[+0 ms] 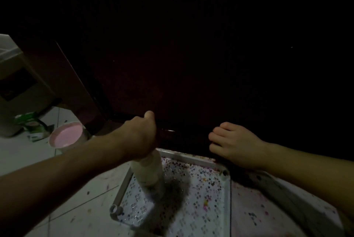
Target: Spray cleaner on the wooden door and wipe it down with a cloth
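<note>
The wooden door [191, 73] is dark red-brown and fills the upper view in deep shadow. My left hand [141, 135] grips the top of a white spray bottle [148, 169], whose head points at the door's bottom edge. The bottle's body hangs down below my fist. My right hand [233, 142] is low at the door's foot, right of the bottle, with its fingers curled toward the wood. Whatever is under those fingers is lost in the dark, and no cloth shows plainly.
A white perforated rack [201, 188] speckled with coloured bits lies on the tiled floor below my hands. A pink-lidded tub [66, 135] stands to the left by the door frame. Green packaging [30, 123] and a pale box [11, 83] are further left.
</note>
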Action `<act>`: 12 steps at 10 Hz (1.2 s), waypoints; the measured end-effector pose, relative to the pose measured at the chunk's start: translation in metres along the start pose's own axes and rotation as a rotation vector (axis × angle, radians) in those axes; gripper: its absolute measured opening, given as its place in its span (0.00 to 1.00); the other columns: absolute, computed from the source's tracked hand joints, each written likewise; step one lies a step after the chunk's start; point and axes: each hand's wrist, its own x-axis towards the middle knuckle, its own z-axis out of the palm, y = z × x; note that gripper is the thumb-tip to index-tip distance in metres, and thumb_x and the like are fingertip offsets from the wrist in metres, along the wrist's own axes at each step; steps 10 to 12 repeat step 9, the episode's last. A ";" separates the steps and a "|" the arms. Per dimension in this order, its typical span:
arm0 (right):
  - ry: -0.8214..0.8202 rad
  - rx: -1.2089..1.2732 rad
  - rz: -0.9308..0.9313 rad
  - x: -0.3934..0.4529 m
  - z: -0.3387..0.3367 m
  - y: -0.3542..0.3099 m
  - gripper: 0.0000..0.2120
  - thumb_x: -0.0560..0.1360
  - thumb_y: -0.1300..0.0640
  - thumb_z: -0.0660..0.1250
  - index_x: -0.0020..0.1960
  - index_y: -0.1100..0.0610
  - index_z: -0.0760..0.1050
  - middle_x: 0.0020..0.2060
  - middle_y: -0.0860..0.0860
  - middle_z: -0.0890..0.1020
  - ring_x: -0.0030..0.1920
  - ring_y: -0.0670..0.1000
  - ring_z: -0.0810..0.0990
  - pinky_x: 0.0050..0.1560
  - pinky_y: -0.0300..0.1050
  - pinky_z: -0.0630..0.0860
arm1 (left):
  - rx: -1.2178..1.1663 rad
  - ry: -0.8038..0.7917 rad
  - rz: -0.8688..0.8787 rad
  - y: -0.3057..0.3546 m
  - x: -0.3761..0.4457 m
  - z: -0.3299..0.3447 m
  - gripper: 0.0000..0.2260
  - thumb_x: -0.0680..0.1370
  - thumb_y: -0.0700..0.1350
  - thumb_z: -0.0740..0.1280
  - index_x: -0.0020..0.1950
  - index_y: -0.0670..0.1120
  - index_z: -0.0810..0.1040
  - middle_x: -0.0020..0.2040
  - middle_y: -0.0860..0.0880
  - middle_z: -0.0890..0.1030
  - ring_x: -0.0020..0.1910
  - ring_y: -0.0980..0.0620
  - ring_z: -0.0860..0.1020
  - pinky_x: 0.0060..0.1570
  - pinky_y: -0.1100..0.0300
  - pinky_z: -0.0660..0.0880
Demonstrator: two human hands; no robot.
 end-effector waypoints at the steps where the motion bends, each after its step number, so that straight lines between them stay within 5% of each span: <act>1: 0.093 -0.013 0.120 0.014 0.001 -0.011 0.05 0.69 0.56 0.69 0.45 0.54 0.79 0.42 0.52 0.80 0.42 0.53 0.78 0.49 0.48 0.75 | 0.019 0.022 -0.025 -0.011 -0.005 -0.004 0.06 0.82 0.45 0.58 0.54 0.47 0.60 0.40 0.49 0.74 0.34 0.54 0.74 0.25 0.67 0.66; 2: 0.130 0.102 0.331 0.036 -0.010 -0.026 0.09 0.70 0.52 0.62 0.44 0.54 0.78 0.38 0.51 0.78 0.38 0.53 0.77 0.43 0.47 0.73 | 0.023 0.030 -0.022 -0.020 -0.006 -0.006 0.06 0.82 0.46 0.58 0.53 0.47 0.60 0.39 0.48 0.74 0.34 0.55 0.74 0.26 0.66 0.65; 3: 0.102 0.371 0.568 0.053 -0.015 -0.053 0.17 0.63 0.48 0.73 0.48 0.52 0.72 0.38 0.48 0.77 0.36 0.51 0.76 0.39 0.42 0.67 | 0.030 0.049 0.004 -0.024 -0.002 -0.006 0.07 0.82 0.45 0.58 0.50 0.46 0.60 0.38 0.48 0.74 0.32 0.54 0.73 0.25 0.65 0.65; 4: 0.017 0.552 0.672 0.059 -0.016 -0.084 0.15 0.68 0.46 0.63 0.52 0.50 0.68 0.43 0.47 0.75 0.43 0.51 0.76 0.39 0.44 0.65 | 0.001 0.068 0.044 -0.022 0.005 -0.004 0.07 0.82 0.44 0.59 0.50 0.46 0.61 0.39 0.47 0.74 0.33 0.52 0.74 0.26 0.64 0.65; 6: -0.455 0.731 0.716 0.053 0.005 -0.137 0.26 0.79 0.47 0.57 0.74 0.53 0.56 0.69 0.53 0.63 0.67 0.56 0.65 0.61 0.49 0.69 | -0.099 0.055 0.113 -0.010 0.013 0.004 0.09 0.81 0.49 0.59 0.48 0.47 0.60 0.38 0.47 0.74 0.32 0.52 0.74 0.26 0.63 0.64; 7: -0.630 0.871 0.668 0.047 0.022 -0.146 0.33 0.76 0.39 0.60 0.74 0.54 0.55 0.68 0.52 0.60 0.65 0.55 0.64 0.55 0.48 0.69 | -0.124 0.041 0.113 -0.004 0.016 0.002 0.10 0.81 0.50 0.59 0.51 0.46 0.61 0.40 0.47 0.74 0.36 0.51 0.75 0.28 0.62 0.66; 9: -0.546 0.927 0.669 0.022 0.008 -0.127 0.35 0.75 0.35 0.60 0.76 0.45 0.51 0.70 0.46 0.64 0.62 0.49 0.71 0.56 0.43 0.72 | -0.298 0.007 0.103 -0.003 0.009 0.000 0.19 0.80 0.61 0.56 0.57 0.45 0.63 0.43 0.48 0.75 0.37 0.55 0.75 0.28 0.65 0.68; 12: -0.546 0.927 0.669 0.022 0.008 -0.127 0.35 0.75 0.35 0.60 0.76 0.45 0.51 0.70 0.46 0.64 0.62 0.49 0.71 0.56 0.43 0.72 | -0.298 0.007 0.103 -0.003 0.009 0.000 0.19 0.80 0.61 0.56 0.57 0.45 0.63 0.43 0.48 0.75 0.37 0.55 0.75 0.28 0.65 0.68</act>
